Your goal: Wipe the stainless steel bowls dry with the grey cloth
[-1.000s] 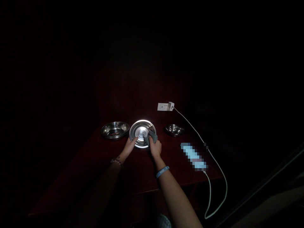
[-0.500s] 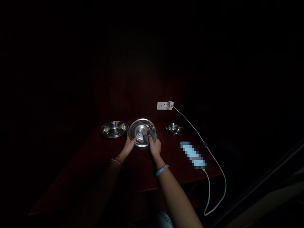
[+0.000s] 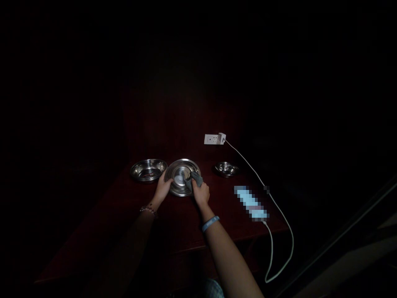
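Observation:
A shiny round metal plate (image 3: 179, 165) is held tilted up above the dark red table, its inner face towards me. My left hand (image 3: 163, 188) grips the plate's left edge, thumb over the rim and the other fingers hidden behind it. In my right hand (image 3: 201, 193) a grey cloth (image 3: 196, 179) is bunched, pressed against the plate's lower right inside. To the left stands a wider metal bowl or a stack of them (image 3: 149, 169), with something small on its bottom that I cannot make out.
A small metal bowl (image 3: 226, 169) stands at the back right. Nearer me lies a lit, pixelated device (image 3: 250, 203), with a white cable (image 3: 291, 244) running to a charger in the wall socket (image 3: 212, 139). The table's front edge (image 3: 192, 249) crosses below my hands.
The plate has moved slightly left and down and tilted further. My left hand has shifted left with it, and the cloth in my right hand sits a little further left.

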Motion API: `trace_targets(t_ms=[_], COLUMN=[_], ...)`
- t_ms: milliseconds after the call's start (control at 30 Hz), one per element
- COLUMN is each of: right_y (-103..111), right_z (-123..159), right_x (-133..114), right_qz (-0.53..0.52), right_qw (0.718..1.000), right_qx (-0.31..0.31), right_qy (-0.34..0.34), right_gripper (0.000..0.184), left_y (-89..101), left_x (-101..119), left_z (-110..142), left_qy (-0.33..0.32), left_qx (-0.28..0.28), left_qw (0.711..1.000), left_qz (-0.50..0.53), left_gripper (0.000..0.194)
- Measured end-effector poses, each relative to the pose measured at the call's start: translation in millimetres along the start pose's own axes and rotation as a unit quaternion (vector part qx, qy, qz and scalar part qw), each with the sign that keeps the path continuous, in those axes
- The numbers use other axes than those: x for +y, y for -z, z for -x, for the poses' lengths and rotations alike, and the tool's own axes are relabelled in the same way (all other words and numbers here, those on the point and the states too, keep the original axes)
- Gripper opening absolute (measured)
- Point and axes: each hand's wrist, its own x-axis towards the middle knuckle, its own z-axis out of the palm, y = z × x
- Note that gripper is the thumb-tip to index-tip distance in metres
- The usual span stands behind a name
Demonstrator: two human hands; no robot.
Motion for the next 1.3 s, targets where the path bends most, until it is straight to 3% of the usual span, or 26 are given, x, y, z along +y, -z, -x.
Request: trace_targets(t_ms=[200, 567, 833, 1300], right_y=[3, 0, 3, -4], right_z=[0, -2, -1, -6], right_x=[-2, -1, -4, 3], right_qz=[-0.021, -0.038, -0.038, -0.069], right_qw=[1.000, 0.999, 0.999, 0.998], right_qx=[0.000, -0.002, -0.013, -0.008], right_qy=[-0.011, -0.012, -0.022, 0.007], right_gripper=[0.048, 0.046, 0.045, 0.044], left_y=[-2.8, -7.1, -8.5, -13.0], left_x=[0, 9, 9, 10], left_z=[7, 13, 14, 17], left_qy=[0.023, 0.064, 0.031, 0.064], left_qx=[-0.004, -0.022, -0.030, -0.049], left_qw=[1.000, 0.998, 0.999, 0.997], left_qz=[-0.018, 0.006, 0.006, 0.007], left_gripper=[0.034, 0.044, 0.055, 0.052])
